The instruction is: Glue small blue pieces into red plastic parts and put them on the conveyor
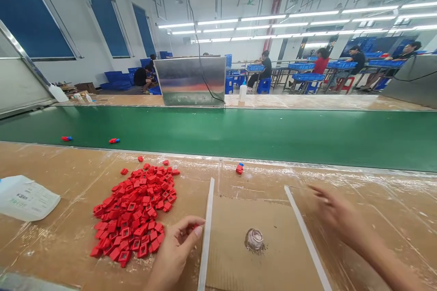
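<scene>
My left hand (pixel 175 248) is closed in a pinch beside a heap of small red plastic blocks (pixel 136 211). A bit of red shows between its thumb and forefinger, so it holds a small red plastic piece, mostly hidden. Off to the right, my right hand (pixel 336 216) hovers past the cardboard sheet (pixel 232 263), slightly blurred, its fingers stretched out with nothing visible in them. On the cardboard lies a small round, brownish lump (pixel 254 238). A red-and-blue piece (pixel 240 168) rests on the table beyond the cardboard.
A green conveyor belt (pixel 259 132) runs across, carrying two red-and-blue pieces (pixel 114 140) at the left. White tape strips (pixel 206 236) edge the cardboard. A white labelled container (pixel 27 198) lies at far left. Beyond the belt stand a white bottle (pixel 242 92) and a metal panel (pixel 191 81); several people sit farther back.
</scene>
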Demonstrator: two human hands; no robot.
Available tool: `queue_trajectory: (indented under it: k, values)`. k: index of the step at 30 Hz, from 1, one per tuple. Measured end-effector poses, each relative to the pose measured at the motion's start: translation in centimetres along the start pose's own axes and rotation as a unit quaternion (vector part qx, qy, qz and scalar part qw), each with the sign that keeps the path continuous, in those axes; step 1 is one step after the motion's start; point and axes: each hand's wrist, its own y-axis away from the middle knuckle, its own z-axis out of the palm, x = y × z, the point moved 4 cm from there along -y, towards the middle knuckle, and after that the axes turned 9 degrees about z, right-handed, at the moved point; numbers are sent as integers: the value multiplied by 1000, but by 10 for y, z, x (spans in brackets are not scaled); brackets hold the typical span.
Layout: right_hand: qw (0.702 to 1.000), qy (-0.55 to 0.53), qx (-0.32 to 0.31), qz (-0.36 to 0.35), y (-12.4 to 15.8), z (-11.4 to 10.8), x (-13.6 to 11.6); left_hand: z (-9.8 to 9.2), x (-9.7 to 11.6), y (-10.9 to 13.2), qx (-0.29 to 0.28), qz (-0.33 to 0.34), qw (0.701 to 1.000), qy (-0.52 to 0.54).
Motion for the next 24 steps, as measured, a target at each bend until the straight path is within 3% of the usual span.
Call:
queue_trajectory:
  k: [5, 7, 9, 12, 16, 24]
  values:
    - [988, -22, -109, -107, -87, 95, -62, 33, -27, 25, 26, -100, 960, 261]
    - [981, -28, -140, -133, -105, 119, -84, 39, -35, 34, 52, -121, 934, 331]
    - [974, -35, -165, -149, -114, 128, -95, 43, -39, 41, 64, -134, 912, 383]
    - [972, -40, -184, -138, -116, 120, -89, 45, -37, 47, 63, -143, 898, 410]
    - [981, -43, -178, -60, -98, 89, -61, 48, -32, 47, 56, -151, 898, 409]
    - [969, -113, -209, 69, 12, 16, -26, 56, -35, 48, 38, -137, 913, 383]
